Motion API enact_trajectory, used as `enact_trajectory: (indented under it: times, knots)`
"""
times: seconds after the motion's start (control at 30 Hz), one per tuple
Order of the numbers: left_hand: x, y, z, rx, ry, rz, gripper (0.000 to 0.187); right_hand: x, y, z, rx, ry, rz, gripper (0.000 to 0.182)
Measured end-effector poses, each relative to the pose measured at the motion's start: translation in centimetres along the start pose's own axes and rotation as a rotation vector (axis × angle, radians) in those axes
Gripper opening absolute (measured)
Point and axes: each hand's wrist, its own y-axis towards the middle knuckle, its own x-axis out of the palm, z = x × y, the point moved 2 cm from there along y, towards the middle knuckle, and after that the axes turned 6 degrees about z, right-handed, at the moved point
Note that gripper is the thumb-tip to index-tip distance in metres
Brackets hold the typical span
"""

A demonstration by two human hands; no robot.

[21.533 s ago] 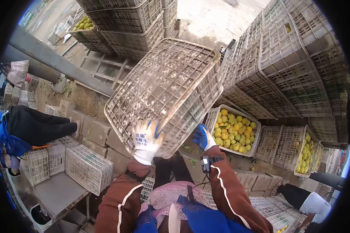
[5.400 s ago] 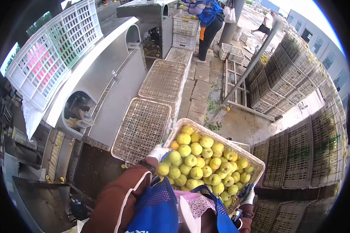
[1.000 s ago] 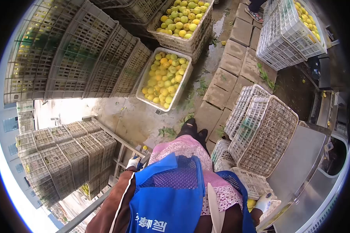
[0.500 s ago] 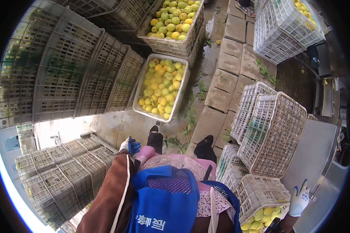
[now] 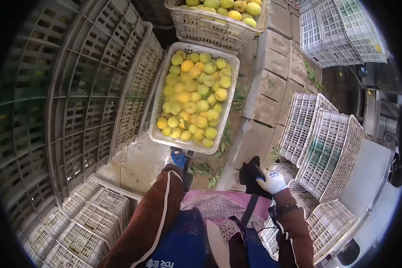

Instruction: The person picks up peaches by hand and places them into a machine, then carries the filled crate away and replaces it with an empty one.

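Note:
A pale plastic crate filled with round yellow-green fruit sits on the floor ahead of me. My left hand, in a white and blue glove, reaches down to its near edge, beside a short dark strap. The fingers of this hand are partly hidden and blurred. My right hand, in a white glove with blue lettering, hangs over my dark shoe. Its thumb and fingers are apart, and nothing is in them.
Tall stacks of slatted crates rise close on the left. Another fruit-filled crate stands behind the front one. A raised stone step runs along the right, with stacked crates beside a metal panel.
My view has come closer to the fruit crate as I bend. My left hand has moved forward to its near edge. My right hand has swung in from the far right.

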Motion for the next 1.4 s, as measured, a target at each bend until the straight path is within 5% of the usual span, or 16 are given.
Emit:
enact_trajectory:
  times: [0.1,0.17,0.27,0.3,0.37,0.43,0.57,0.6,0.67,0.73,0.83,1.03,1.17,1.4]
  knots:
    - [4.0,2.5,-1.7,0.170,0.548,-0.022,0.042,3.4,7.0,-2.4,0.020,0.201,0.102,0.056]
    - [5.1,5.2,-1.7,0.502,1.368,-0.085,0.039,4.6,11.7,-5.2,0.142,0.419,0.056,0.050]
    - [2.5,7.3,0.2,1.422,3.192,-0.232,0.031,11.5,19.0,-7.1,0.274,0.662,-0.026,0.060]
    - [3.7,8.1,0.2,0.842,3.358,-0.187,0.029,12.7,20.4,-8.2,0.307,0.652,-0.016,0.058]
    - [6.4,8.9,-1.0,-0.379,3.360,-0.079,0.025,13.7,23.6,-9.7,0.359,0.644,0.036,0.054]
    - [3.3,7.7,0.8,0.744,3.192,-0.447,0.014,12.4,26.1,-9.0,0.291,0.719,0.373,0.065]
    - [-0.1,8.6,2.8,1.541,2.894,-0.788,0.014,-0.4,29.8,-5.8,0.000,0.531,1.028,0.067]
    - [2.5,9.1,2.0,1.437,2.962,-0.801,0.013,-3.7,31.7,-4.8,-0.059,0.489,1.093,0.068]
    - [-0.1,9.0,2.9,1.627,2.835,-0.825,0.013,-8.2,38.0,-2.9,-0.003,0.643,1.043,0.071]
    - [0.9,8.8,2.8,1.831,2.763,-0.833,0.015,-12.3,43.7,-3.0,0.200,0.768,0.675,0.076]
    - [0.8,9.0,2.8,1.714,2.807,-0.932,0.016,-13.2,48.5,-5.1,0.278,0.718,0.591,0.059]
    - [1.1,8.5,2.7,1.677,2.776,-0.981,0.016,-12.6,48.3,-5.0,0.148,0.944,0.612,0.057]
    - [1.4,8.8,2.4,1.440,3.072,-1.143,0.026,-11.9,48.4,-4.6,0.092,0.916,0.700,0.054]
    - [1.5,7.9,1.0,1.411,3.232,-1.033,0.025,-5.9,41.5,1.8,0.226,1.145,0.702,0.051]
